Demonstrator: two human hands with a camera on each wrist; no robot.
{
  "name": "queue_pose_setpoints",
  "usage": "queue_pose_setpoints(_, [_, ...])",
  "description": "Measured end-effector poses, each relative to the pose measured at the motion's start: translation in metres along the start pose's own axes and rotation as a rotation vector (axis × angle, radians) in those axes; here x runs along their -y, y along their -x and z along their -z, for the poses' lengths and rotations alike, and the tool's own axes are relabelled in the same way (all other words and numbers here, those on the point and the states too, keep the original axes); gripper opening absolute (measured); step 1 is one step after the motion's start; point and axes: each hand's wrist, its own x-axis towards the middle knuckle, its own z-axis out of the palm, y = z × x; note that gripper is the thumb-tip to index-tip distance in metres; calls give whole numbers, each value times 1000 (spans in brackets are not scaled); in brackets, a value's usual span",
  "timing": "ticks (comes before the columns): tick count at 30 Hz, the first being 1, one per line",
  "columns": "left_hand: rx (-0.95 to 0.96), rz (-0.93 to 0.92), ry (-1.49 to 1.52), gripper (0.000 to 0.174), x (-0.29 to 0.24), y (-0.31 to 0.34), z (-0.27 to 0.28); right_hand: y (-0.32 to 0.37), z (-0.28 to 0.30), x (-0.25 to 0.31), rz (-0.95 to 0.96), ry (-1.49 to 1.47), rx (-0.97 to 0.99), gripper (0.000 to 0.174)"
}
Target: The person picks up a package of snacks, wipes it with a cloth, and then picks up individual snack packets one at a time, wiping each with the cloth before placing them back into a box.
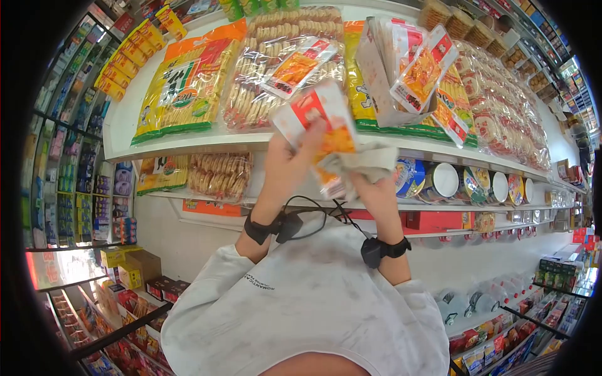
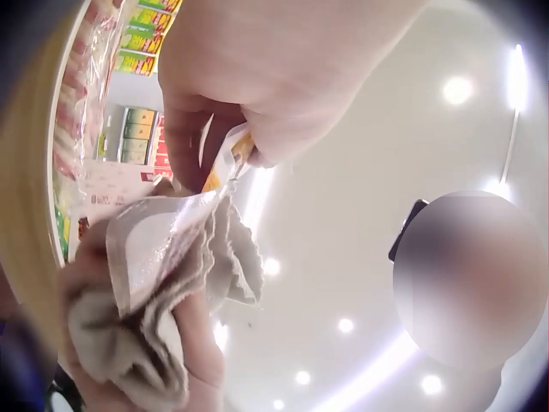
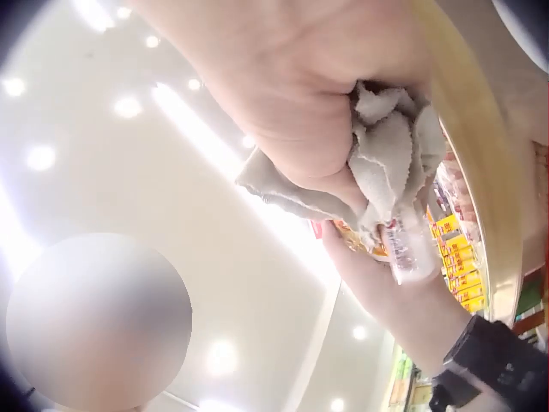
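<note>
My left hand (image 1: pixel 290 164) grips a flat snack packet (image 1: pixel 321 103), white and red with an orange food picture, tilted in front of the shelf edge. Its thumb lies across the packet's face. A crumpled grey-beige cloth (image 1: pixel 371 160) is bunched in my right hand (image 1: pixel 378 195), at the packet's lower end. From the left wrist view, the cloth (image 2: pixel 176 330) wraps round the packet's edge, with the right fingers partly hidden behind it. In the right wrist view, the packet's clear end (image 3: pixel 412 249) sticks out below the cloth (image 3: pixel 384 159).
An open carton (image 1: pixel 378 78) of similar packets stands on the upper shelf, right of the hands. Another packet (image 1: pixel 302 66) lies on bagged round biscuits (image 1: pixel 251 88). Yellow-green snack bags (image 1: pixel 194 81) sit at left. The white shelf edge (image 1: pixel 207 143) runs behind the hands.
</note>
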Motion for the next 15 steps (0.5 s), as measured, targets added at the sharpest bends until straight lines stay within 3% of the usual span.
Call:
queue_pose_setpoints(2, [128,-114,-58,30,2,7,-5,0,2,-7,52,19,-147,24])
queue_pose_setpoints(4, [93,-39,73,33,9,7,-13,-1,-3,2,81,-115,-303,23])
queue_pose_setpoints(9, [-28,6,233,43,4,-9,-1,3,-16,14,132,19,-80,30])
queue_pose_setpoints(13, [-65,8,199,41,9,-16,1,-2,-18,13,64,-58,-91,29])
queue_pose_setpoints(15, [-34,22,183,37,11,-16,-1,-6,-17,16,113,-131,-209,28])
